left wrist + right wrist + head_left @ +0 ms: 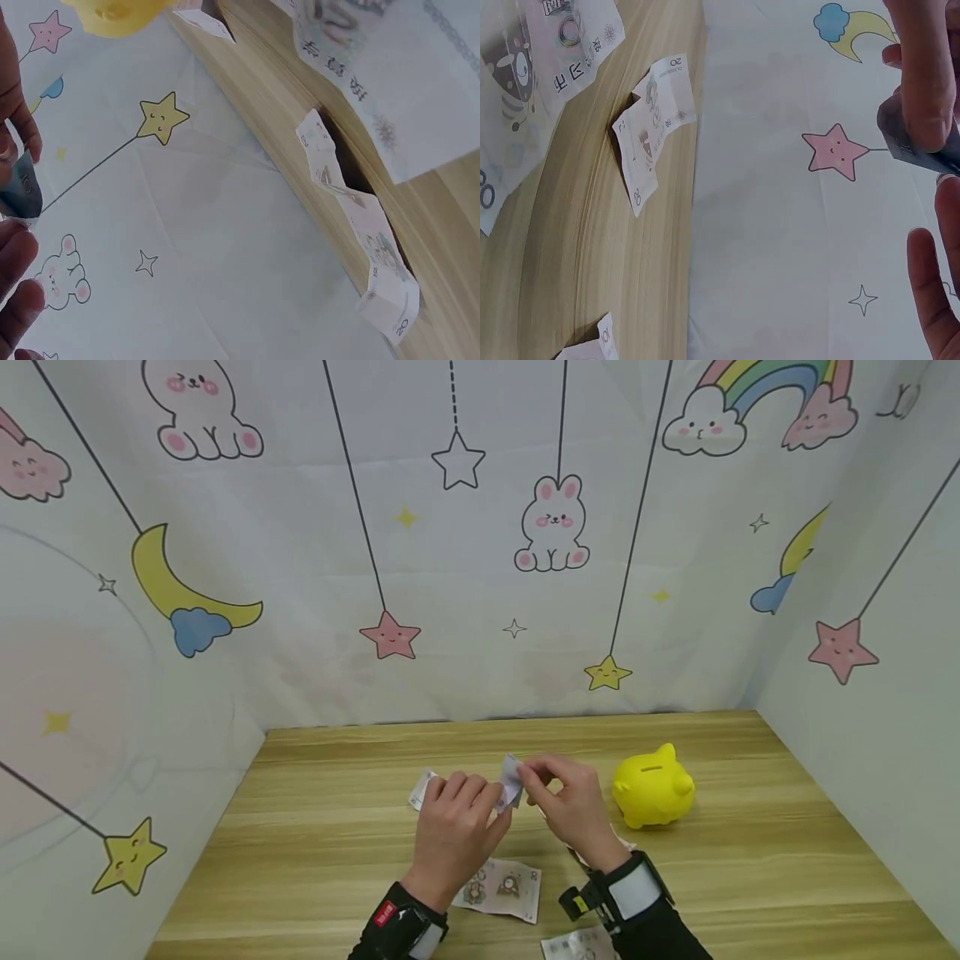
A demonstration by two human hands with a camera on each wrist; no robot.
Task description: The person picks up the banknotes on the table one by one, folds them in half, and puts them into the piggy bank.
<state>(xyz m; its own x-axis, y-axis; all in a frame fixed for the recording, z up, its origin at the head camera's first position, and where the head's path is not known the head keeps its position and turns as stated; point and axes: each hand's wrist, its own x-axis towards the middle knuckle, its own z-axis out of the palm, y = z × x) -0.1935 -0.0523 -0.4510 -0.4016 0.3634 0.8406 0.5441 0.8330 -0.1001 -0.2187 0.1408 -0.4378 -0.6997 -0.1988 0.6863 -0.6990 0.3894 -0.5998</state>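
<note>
A small folded play banknote (pixel 511 782) is held up above the table between both hands. My left hand (pixel 456 831) pinches its lower left part, thumb pressed on the paper in the right wrist view. With its thumb and forefinger, my right hand (pixel 576 806) pinches the upper right edge. Bluish-grey and creased, the folded banknote looks dark in both wrist views. Behind my left hand lies a crumpled banknote (pixel 422 789), marked 20 in the right wrist view. A flatter banknote (pixel 519 891) with printed cartoon figures rests between my forearms.
A yellow piggy bank (pixel 652 789) with a slot on top stands right of my right hand. Another banknote (pixel 577 945) lies at the near edge, partly under the right sleeve. Cartoon-printed cloth walls (pixel 480 681) border the wooden table (pixel 787 860) at the back and sides.
</note>
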